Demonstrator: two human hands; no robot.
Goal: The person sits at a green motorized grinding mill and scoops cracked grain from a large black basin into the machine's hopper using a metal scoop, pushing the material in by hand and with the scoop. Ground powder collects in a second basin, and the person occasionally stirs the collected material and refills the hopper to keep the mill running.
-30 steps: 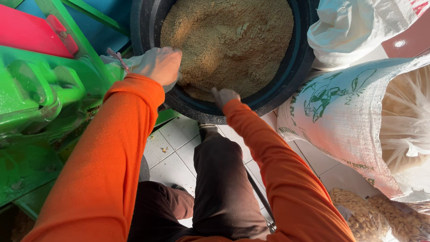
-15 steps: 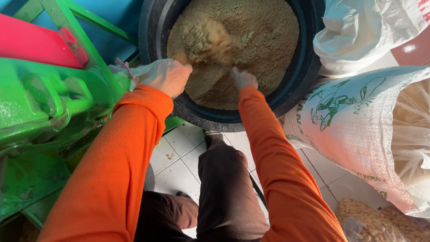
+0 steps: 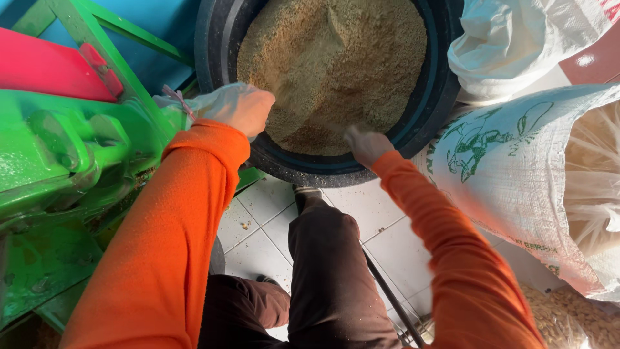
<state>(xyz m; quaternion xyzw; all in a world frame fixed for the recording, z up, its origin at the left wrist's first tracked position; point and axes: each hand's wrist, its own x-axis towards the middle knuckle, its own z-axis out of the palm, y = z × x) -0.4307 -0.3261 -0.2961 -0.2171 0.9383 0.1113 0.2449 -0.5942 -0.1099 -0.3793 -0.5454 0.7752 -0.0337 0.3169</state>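
A big black round tub [image 3: 426, 110] full of tan ground meal [image 3: 336, 58] stands on the tiled floor in front of me. My left hand [image 3: 239, 106], dusty with meal, is closed over the tub's near left rim, right beside a pale cloth spout [image 3: 174, 106] tied with a pink string. My right hand [image 3: 365, 143] lies at the near edge of the meal, its fingers spread and pressed into the powder just inside the rim. Both arms wear orange sleeves.
A green machine [image 3: 58, 168] with a red part [image 3: 45, 68] fills the left side. A white woven sack [image 3: 516, 174] with a green print leans at the right, with a white bag [image 3: 516, 45] behind it. My dark-trousered leg [image 3: 323, 271] stands on white floor tiles [image 3: 258, 207].
My right hand went from the tub's rim up into the meal, then drew back to the near edge. The heap of meal has changed shape. My left hand stays at the rim.
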